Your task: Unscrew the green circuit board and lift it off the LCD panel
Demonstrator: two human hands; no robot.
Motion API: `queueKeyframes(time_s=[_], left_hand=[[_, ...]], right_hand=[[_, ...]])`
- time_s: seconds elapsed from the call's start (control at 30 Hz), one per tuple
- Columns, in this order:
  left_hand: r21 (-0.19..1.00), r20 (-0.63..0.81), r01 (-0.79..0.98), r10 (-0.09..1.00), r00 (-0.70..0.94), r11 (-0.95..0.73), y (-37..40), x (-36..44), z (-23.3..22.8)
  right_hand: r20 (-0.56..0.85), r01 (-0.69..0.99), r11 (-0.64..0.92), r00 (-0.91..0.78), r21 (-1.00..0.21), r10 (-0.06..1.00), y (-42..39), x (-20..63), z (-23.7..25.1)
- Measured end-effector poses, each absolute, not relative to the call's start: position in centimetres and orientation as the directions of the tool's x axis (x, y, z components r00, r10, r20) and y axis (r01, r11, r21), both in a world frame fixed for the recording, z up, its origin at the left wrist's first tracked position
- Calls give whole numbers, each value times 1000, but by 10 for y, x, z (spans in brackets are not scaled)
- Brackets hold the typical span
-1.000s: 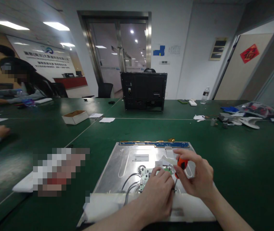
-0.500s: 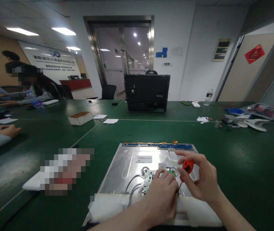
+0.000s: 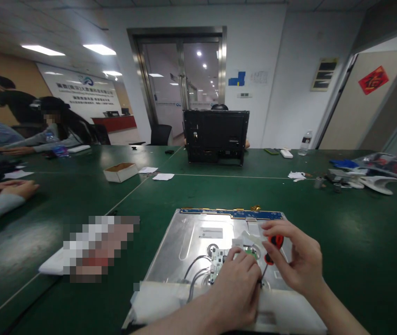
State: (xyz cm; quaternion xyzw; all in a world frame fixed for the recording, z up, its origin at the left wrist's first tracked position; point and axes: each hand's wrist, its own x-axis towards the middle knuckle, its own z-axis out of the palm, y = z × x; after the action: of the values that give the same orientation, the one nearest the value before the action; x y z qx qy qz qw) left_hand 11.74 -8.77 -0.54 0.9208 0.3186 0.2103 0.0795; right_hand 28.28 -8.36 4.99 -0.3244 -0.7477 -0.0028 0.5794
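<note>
A bare display panel (image 3: pixel 173 251) with a silvery metal back lies in front of me, a blue circuit strip (image 3: pixel 219 213) along its far edge. On it sits a small green-white circuit board (image 3: pixel 216 261), with dark cables (image 3: pixel 195 263) running off to its left. My left hand (image 3: pixel 238 286) is closed over the board's right part, fingers bent down; its fingertips are partly hidden. My right hand (image 3: pixel 298 258) pinches the red-and-black handle of a screwdriver (image 3: pixel 275 241) between thumb and fingers. The thin shaft slants down to the panel beside my left hand, where its tip is hard to see.
Pale film (image 3: pixel 159 298) covers the panel's near edge. Farther off on the green table (image 3: pixel 219 190) stand a black monitor housing (image 3: pixel 217 135), a small open box (image 3: pixel 120 172) and a water bottle (image 3: pixel 305 142). Loose parts (image 3: pixel 355 179) lie right. Other people sit at the left.
The screwdriver handle has turned and leans a little differently in my right fingers. My left hand stays over the board. The whole view has shifted slightly.
</note>
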Motion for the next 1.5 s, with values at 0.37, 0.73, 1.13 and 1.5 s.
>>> queueKeyframes(time_s=[0.37, 0.73, 1.13, 1.5], left_hand=[[307, 313, 532, 611, 727, -789, -86, 117, -5], [315, 332, 527, 612, 717, -789, -88, 117, -4], [318, 333, 519, 606, 723, -793, -87, 116, -1], [294, 313, 539, 613, 725, -789, -87, 116, -1]], right_hand=[[805, 433, 779, -174, -454, 567, -88, 279, 50], [873, 542, 809, -254, -228, 416, -87, 280, 56], [892, 467, 856, -257, -222, 372, -83, 278, 54], [911, 609, 775, -204, -169, 359, -84, 277, 50]])
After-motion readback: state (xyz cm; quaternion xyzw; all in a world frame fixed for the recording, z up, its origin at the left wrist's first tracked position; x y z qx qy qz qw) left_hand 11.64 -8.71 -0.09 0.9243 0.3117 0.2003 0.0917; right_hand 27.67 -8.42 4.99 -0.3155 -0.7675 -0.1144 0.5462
